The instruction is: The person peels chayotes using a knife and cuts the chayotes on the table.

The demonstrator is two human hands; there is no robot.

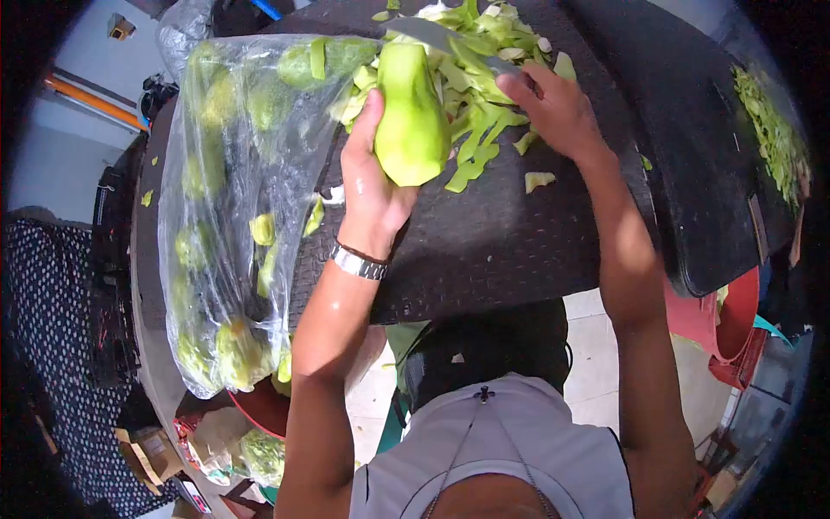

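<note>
A peeled green papaya (411, 121) rests in my left hand (373, 164), which is wrapped round its side and lower part over the dark table. My right hand (553, 108) grips a knife (428, 33) whose blade reaches left across the top end of the papaya. The knife's handle is mostly hidden in my fingers. Green and pale peelings (480, 121) lie in a heap behind and to the right of the papaya, under the blade.
To the left, a clear plastic bag (251, 173) holds several green fruits. A black board (692, 156) stands at the right, with green shreds (774, 138) by its far edge. A red tub (735, 316) sits below it. Scraps dot the dark table (484, 259).
</note>
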